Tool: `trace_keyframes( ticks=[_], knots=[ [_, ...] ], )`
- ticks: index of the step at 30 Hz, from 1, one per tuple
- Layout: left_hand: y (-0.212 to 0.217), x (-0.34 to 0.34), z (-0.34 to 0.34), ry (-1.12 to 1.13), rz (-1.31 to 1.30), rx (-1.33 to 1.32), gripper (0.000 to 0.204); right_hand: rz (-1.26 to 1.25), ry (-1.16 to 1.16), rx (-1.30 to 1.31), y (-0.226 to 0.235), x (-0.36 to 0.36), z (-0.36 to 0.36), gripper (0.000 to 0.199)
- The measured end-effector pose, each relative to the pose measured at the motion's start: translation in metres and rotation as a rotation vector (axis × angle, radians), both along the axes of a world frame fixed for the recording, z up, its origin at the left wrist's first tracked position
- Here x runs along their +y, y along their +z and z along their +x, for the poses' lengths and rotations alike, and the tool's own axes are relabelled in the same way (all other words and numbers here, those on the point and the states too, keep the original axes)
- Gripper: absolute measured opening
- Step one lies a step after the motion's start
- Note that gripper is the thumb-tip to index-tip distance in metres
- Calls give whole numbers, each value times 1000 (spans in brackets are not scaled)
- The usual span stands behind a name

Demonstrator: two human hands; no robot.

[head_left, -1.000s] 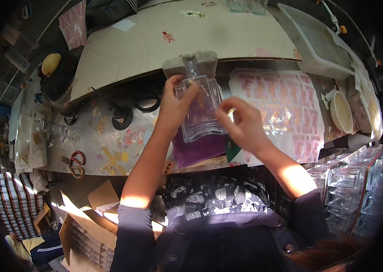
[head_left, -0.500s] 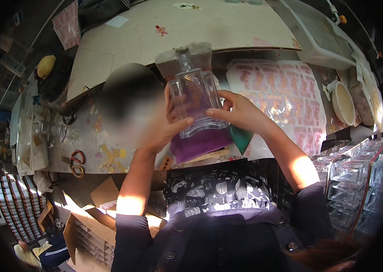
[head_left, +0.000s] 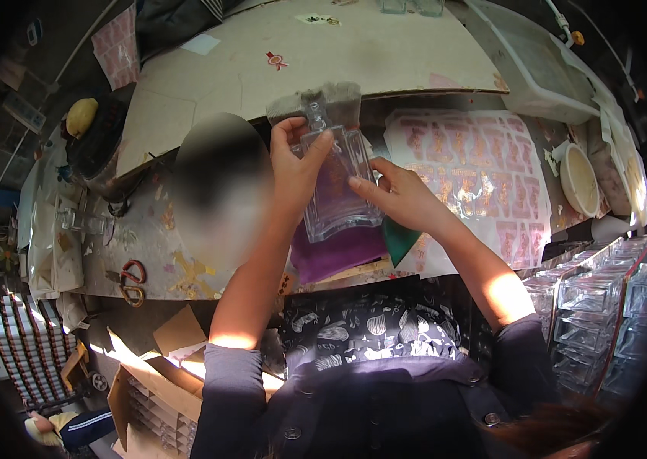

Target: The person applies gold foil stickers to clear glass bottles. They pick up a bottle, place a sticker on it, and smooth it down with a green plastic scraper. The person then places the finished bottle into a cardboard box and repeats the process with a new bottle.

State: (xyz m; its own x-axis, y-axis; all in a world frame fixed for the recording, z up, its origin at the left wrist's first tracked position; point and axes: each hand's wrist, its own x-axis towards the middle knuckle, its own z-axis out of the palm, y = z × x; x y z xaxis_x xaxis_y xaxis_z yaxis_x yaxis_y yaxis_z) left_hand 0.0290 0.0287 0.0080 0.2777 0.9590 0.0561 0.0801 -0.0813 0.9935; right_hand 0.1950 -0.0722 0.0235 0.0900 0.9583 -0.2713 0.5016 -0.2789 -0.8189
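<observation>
A clear, square-shouldered glass bottle [head_left: 335, 210] lies tilted on a purple cloth [head_left: 341, 258], its neck pointing away from me. My left hand [head_left: 293, 164] is closed around the bottle's shoulder by the neck, with the thumb on top. Along the right side, my right hand [head_left: 402, 197] grips the same bottle, its thumb on the front face and its fingers partly hidden. Behind the neck is a grey, frayed-looking pad [head_left: 342, 103]. A green cloth corner [head_left: 401, 242] hangs just below my right hand.
Sheets of pink and gold decals [head_left: 469, 138] lie right of the bottle. Red-handled scissors [head_left: 133, 281] rest at the left table edge. A white bowl [head_left: 580, 180] and stacked glass bottles [head_left: 585, 294] stand right. An open carton [head_left: 140, 390] sits lower left. A raised board [head_left: 384, 57] spans the back.
My left hand has moved from the bottle's lower left side up to its shoulder and neck. The bottle has tilted slightly, while my right hand keeps its hold on the right side.
</observation>
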Motion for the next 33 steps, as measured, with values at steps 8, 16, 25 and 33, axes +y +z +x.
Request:
trace_keyframes(
  ticks=[8, 16, 25, 33],
  knots=[
    [8, -3, -3, -71, -100, -80, 53, -14, 51, -52, 5, 1, -3, 76],
    [4, -10, -24, -160, -299, -160, 78, 111, -19, -3, 1, 22, 7, 73],
    [-4, -15, -34, -245, -311, -257, 86, 70, 9, 101, 7, 39, 13, 74],
    [-3, -21, -31, -250, -249, -242, 82, 176, 93, -128, 18, 62, 9, 81]
  ],
)
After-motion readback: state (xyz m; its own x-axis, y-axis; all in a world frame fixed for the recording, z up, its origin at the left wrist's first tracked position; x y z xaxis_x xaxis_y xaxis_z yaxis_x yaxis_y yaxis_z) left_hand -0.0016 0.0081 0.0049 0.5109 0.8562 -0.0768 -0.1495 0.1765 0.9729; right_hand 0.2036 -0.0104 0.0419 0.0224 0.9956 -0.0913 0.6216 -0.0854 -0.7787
